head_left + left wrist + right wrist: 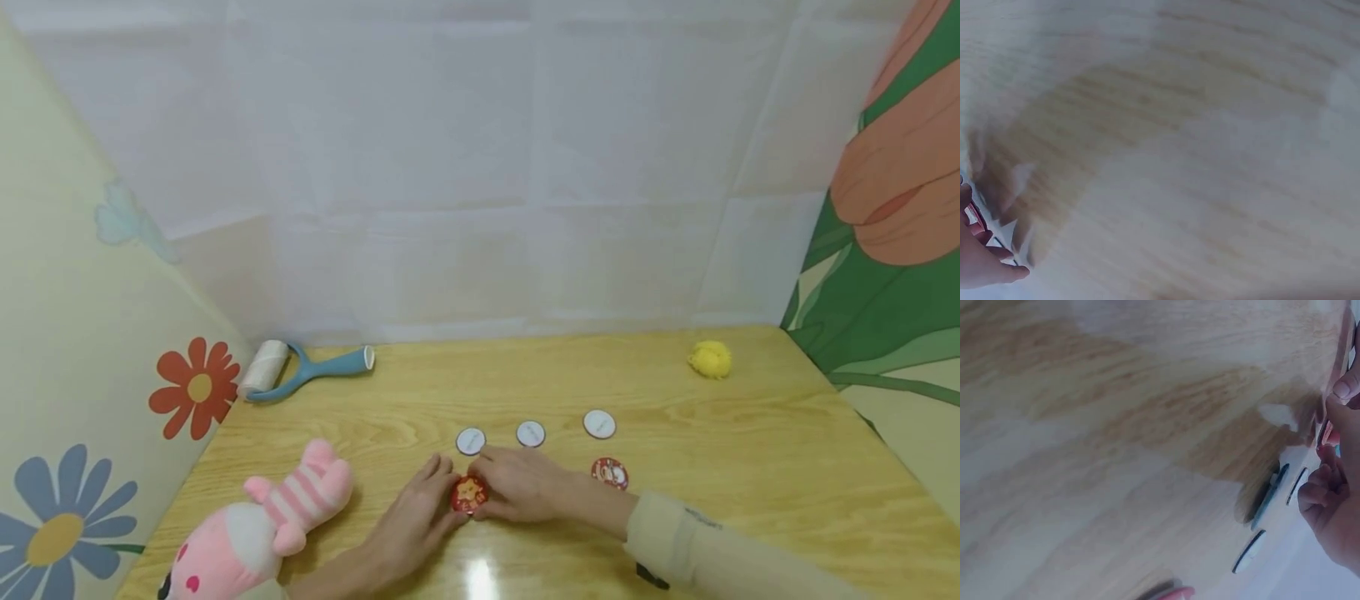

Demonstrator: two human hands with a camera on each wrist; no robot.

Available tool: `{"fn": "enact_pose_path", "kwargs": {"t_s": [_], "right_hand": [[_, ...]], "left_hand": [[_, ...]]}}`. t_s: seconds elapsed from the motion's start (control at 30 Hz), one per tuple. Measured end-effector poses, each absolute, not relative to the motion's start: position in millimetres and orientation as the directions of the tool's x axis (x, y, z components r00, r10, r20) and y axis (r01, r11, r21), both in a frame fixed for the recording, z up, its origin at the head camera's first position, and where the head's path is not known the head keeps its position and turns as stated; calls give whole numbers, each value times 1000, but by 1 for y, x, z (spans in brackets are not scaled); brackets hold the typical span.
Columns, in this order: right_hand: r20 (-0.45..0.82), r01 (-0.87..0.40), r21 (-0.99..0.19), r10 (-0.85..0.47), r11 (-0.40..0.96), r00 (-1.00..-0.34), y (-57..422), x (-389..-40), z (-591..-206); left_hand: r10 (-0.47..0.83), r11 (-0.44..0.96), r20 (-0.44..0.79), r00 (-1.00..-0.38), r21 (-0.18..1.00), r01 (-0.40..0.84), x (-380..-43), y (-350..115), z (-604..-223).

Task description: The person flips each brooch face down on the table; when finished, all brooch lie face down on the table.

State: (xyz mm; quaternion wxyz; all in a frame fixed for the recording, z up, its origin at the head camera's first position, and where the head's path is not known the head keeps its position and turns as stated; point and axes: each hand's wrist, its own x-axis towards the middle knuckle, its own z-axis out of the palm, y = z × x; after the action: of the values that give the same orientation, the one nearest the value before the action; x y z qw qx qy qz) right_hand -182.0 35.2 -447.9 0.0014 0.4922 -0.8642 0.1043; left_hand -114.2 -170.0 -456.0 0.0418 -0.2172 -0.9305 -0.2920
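A small red round disc (469, 494) with a yellow star-like figure lies between my two hands, low in the middle of the head view. My left hand (411, 525) holds its left edge between thumb and fingers. On the opposite edge my right hand (525, 483) pinches it, thumb near the front and fingers behind. In the left wrist view only part of the left hand (985, 265) shows, beside the disc's red rim (979, 215). The right wrist view catches the right hand (1341, 506) at its border, with the disc edge-on.
Three white-faced discs lie in a row behind the hands: left disc (471, 441), middle disc (531, 433), right disc (599, 424). Another red disc (610, 473) sits behind the right forearm. Around them are a pink plush toy (262, 521), a blue-handled roller (315, 367) and a yellow fuzzy ball (710, 359).
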Motion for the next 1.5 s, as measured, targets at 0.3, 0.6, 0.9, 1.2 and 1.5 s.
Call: {"fn": "enact_pose_path", "kwargs": {"t_s": [0.3, 0.6, 0.9, 1.2, 1.5], "right_hand": [[237, -862, -257, -836, 438, -495, 39, -184, -435], [158, -850, -76, -836, 521, -526, 28, -179, -437], [157, -871, 22, -863, 490, -481, 36, -169, -453], [121, -791, -171, -784, 588, -609, 35, -167, -453], [141, -767, -255, -762, 589, -632, 32, -168, -454]], "left_hand": [[490, 568, 344, -801, 572, 592, -119, -164, -441], [417, 733, 285, -863, 456, 505, -106, -177, -444], [462, 799, 325, -825, 252, 546, -105, -188, -464], [428, 820, 246, -870, 300, 488, -109, -182, -464], [364, 776, 237, -901, 457, 434, -114, -174, -459]]}}
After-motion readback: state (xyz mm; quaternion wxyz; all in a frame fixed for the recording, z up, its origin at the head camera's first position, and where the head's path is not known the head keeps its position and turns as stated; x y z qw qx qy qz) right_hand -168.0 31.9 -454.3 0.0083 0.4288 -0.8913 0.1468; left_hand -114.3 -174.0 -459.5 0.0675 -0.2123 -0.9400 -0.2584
